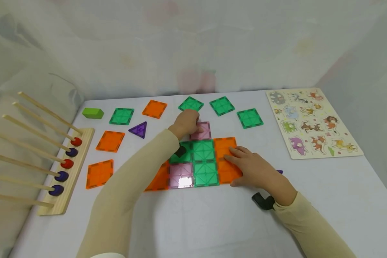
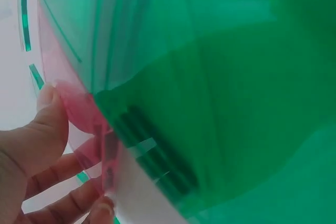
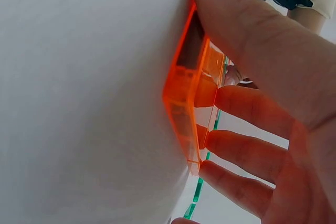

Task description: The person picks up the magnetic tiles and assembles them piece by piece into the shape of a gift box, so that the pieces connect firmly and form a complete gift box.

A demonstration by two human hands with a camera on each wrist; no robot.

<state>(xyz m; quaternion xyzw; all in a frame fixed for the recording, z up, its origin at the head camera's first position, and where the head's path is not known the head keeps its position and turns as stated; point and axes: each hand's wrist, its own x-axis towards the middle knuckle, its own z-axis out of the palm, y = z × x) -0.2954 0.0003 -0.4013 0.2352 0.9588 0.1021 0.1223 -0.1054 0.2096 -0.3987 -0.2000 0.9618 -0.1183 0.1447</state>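
My left hand (image 1: 184,123) pinches a translucent pink square magnetic tile (image 1: 205,134) at the back of a flat block of joined tiles. In the left wrist view, thumb and fingers lie about that pink tile (image 2: 79,106), beside a large green tile (image 2: 236,103). The block holds green tiles (image 1: 204,150), another pink tile (image 1: 180,175) and an orange tile (image 1: 159,179), partly under my left forearm. My right hand (image 1: 253,166) rests spread on the orange tiles (image 1: 225,143) at the block's right side. Its thumb touches an orange tile's edge (image 3: 181,85) in the right wrist view.
Loose green, orange and purple tiles (image 1: 138,129) lie left of and behind the block. A wooden peg rack (image 1: 88,136) with red and blue beads stands at the left, near a green block (image 1: 92,113). An animal puzzle board (image 1: 309,123) lies at the right.
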